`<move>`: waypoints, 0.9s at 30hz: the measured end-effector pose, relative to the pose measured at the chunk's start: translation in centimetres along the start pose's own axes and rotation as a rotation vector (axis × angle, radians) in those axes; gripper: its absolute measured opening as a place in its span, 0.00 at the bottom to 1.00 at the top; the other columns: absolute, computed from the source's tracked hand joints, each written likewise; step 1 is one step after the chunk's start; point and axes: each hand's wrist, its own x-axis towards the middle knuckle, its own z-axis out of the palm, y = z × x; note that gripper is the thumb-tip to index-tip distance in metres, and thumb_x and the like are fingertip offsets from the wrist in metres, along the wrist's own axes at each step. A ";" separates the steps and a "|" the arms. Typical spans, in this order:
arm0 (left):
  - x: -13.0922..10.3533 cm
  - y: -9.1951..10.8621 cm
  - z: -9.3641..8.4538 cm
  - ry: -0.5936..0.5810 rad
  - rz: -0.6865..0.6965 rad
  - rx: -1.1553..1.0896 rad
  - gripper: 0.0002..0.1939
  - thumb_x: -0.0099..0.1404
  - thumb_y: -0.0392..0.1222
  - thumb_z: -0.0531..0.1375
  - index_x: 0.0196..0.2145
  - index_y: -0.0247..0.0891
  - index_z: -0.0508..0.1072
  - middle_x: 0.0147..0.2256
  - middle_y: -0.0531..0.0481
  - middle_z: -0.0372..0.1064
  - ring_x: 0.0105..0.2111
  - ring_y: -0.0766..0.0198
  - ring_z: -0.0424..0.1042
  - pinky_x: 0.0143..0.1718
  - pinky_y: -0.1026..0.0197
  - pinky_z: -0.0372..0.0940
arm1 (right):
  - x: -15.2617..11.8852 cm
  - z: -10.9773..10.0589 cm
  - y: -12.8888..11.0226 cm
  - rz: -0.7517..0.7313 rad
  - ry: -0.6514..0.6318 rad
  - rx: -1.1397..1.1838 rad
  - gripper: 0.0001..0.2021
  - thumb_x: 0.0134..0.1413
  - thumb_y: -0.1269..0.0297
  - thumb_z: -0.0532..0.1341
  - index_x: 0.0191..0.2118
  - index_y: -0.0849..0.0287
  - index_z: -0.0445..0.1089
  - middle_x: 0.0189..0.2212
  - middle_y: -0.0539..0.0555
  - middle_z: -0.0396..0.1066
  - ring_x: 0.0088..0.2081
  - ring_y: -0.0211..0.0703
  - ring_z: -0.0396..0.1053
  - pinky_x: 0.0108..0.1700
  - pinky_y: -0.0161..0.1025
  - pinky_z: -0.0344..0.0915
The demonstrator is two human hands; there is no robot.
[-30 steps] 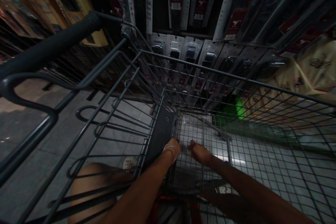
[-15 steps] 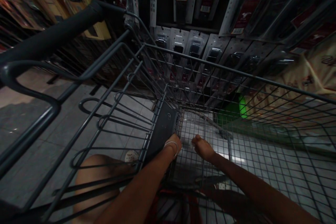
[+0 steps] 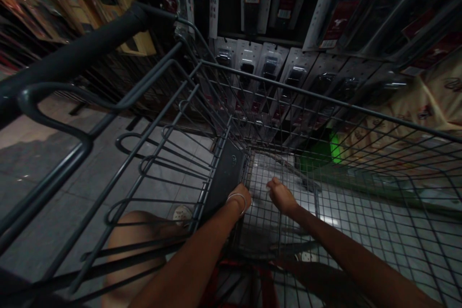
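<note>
Both my hands are down inside a grey wire shopping cart (image 3: 274, 81). My left hand (image 3: 242, 196), with a pale bangle (image 3: 238, 195) at the wrist, is closed beside the edge of the dark plastic seat panel (image 3: 225, 168). Its fingertips are turned away, so what they hold, if anything, is hidden. To its right, a short gap apart, my right hand (image 3: 282, 196) is curled with thumb and fingers pressed together above the wire mesh floor. Whatever it pinches is too small and dim to name. Something red (image 3: 267, 284) shows low in the cart, below my forearms.
The cart's black handle (image 3: 79, 48) crosses the upper left. Behind the far side hang several packaged goods (image 3: 269, 65) on a rack. Beige packs (image 3: 400, 115) stand at the right near a green panel (image 3: 317, 154). My knee (image 3: 135, 240) is close to the cart's wires. Tiles (image 3: 54, 192) cover the floor.
My right hand has risen slightly and turned a little, still curled. My left hand has hardly moved. The whole view has shifted slightly, with the cart appearing a bit further right.
</note>
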 end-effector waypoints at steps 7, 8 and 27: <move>-0.9 -0.2 -0.7 0.050 0.009 0.072 0.08 0.57 0.33 0.59 0.34 0.38 0.77 0.34 0.42 0.74 0.41 0.53 0.69 0.43 0.54 0.59 | -1.1 1.3 -0.1 0.012 -0.077 -0.054 0.19 0.47 0.84 0.47 0.42 0.62 0.66 0.45 0.61 0.64 0.39 0.41 0.70 0.39 0.34 0.60; -1.1 -0.3 -1.0 0.061 0.012 0.086 0.08 0.57 0.34 0.59 0.34 0.39 0.77 0.34 0.42 0.74 0.42 0.52 0.68 0.44 0.53 0.58 | -1.4 1.3 -0.3 -0.006 -0.111 -0.062 0.19 0.47 0.84 0.48 0.41 0.62 0.67 0.45 0.61 0.64 0.39 0.41 0.70 0.38 0.35 0.60; -12.7 -1.7 -14.0 0.727 -0.587 0.131 0.19 0.56 0.39 0.55 0.44 0.26 0.68 0.49 0.32 0.61 0.53 0.45 0.55 0.56 0.46 0.48 | -3.6 -2.4 -0.9 -0.181 -0.091 0.116 0.15 0.41 0.82 0.53 0.35 0.63 0.70 0.40 0.60 0.70 0.43 0.44 0.67 0.44 0.36 0.59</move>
